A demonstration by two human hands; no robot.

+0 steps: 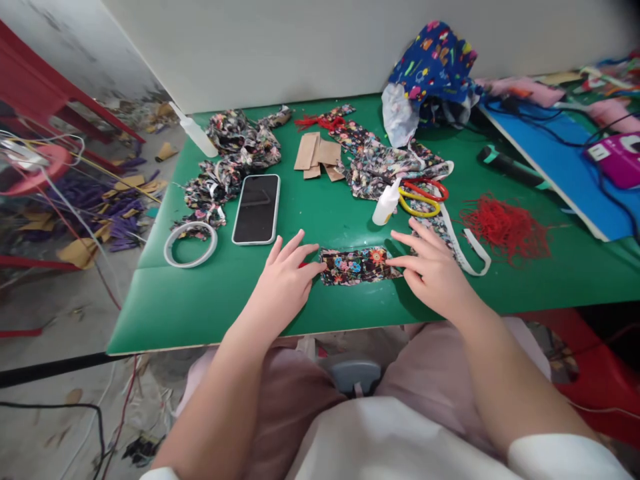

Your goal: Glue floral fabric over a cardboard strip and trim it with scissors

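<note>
A small strip of dark floral fabric lies flat on the green tabletop near its front edge. My left hand is open, its fingers spread and its thumb touching the strip's left end. A bit of red shows beside that thumb, too small to name. At the right end, my right hand rests with fingers apart, fingertips on the fabric. Just behind the right hand stands a small white glue bottle. Scissors with yellow and red handles lie beside it, blades hidden.
A phone and a white tape roll lie left. Behind are floral cloth scraps, cardboard pieces and another white bottle. Red threads, a white tape strip and a blue board are right.
</note>
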